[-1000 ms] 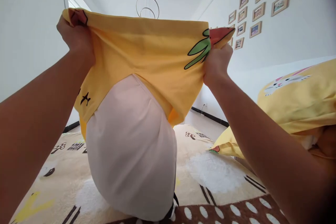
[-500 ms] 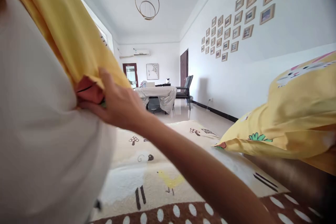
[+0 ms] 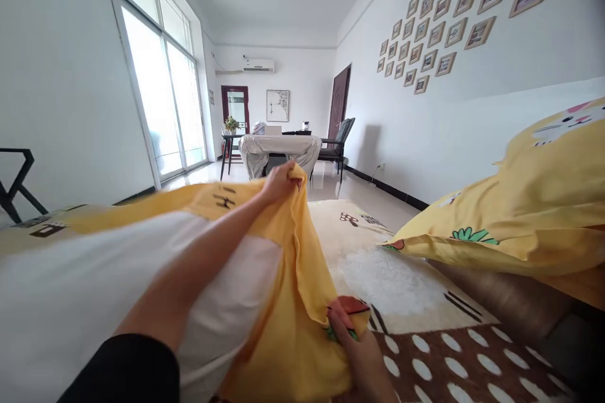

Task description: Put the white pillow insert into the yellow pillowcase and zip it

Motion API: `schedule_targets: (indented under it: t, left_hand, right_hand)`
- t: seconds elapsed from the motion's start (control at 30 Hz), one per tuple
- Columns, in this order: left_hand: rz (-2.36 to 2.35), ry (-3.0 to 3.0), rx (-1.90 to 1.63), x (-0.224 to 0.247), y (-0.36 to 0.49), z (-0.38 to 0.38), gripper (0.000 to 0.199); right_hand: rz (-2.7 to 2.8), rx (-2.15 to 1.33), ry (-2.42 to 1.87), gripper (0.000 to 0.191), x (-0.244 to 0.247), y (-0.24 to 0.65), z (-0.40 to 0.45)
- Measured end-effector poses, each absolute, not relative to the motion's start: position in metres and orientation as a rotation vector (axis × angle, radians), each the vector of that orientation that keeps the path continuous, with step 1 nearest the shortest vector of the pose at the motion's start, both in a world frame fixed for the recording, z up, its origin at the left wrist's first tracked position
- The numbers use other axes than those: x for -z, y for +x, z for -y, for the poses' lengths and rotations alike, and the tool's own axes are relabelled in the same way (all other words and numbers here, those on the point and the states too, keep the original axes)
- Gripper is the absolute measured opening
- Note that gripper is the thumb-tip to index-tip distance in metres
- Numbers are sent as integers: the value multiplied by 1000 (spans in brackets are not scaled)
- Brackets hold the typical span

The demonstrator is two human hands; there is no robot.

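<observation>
A yellow pillowcase (image 3: 312,277) with dark lettering and a carrot print at one corner stretches between my two hands. My left hand (image 3: 278,181) reaches across from the left and is closed on the pillowcase's far corner. Lower and nearer to me, my right hand (image 3: 357,349) pinches the carrot-printed corner. A plump white pillow (image 3: 118,283) lies to the left against the yellow cloth, partly under my left forearm. How far the pillow sits inside the pillowcase I cannot tell.
Beneath is a cream and brown spotted blanket (image 3: 439,352). A yellow rabbit-print pillow (image 3: 534,201) rests on my leg at the right. Beyond stand a covered table (image 3: 278,146) and a black chair (image 3: 338,141). A black metal frame (image 3: 19,182) shows at the left.
The raised pillow and pillowcase have come down and lie flatter. My right hand has moved from the left to the lower middle, still on the carrot corner. My left hand has come into view.
</observation>
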State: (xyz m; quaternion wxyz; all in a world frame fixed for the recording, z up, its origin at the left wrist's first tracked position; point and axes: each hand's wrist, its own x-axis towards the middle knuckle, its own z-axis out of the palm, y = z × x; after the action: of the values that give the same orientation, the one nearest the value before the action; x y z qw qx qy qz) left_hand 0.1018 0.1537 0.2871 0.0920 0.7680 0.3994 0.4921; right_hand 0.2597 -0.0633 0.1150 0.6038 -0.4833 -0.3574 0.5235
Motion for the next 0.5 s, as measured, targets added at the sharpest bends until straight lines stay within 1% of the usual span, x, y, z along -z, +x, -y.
schedule_targets:
  t: [0.03,0.1,0.17,0.27,0.37,0.4,0.5]
  left_hand:
    - [-1210,2290,-1394,-259,106,-156,12]
    - [-1249,2277,-1304,-214,109,-162,19]
    - [-1280,2251,-1261,-191,107,-172,24]
    - [-1262,2209,-1253,-188,99,-189,27]
    - [-1188,2122,-1283,-197,91,-200,22]
    - [-1165,2076,-1299,-199,88,-201,19]
    - [-1111,1930,-1382,-201,85,-196,9]
  right_hand:
    - [786,-1190,-1174,38,-103,270,63]
    - [759,-1153,-1246,32,-85,286,63]
    - [746,-1139,-1278,29,-73,295,62]
    - [712,-1171,-1235,36,-65,298,60]
    - [794,-1165,-1249,45,-63,299,60]
    - [840,-1149,-1273,45,-62,301,60]
    - [923,-1125,-1351,36,-56,309,57]
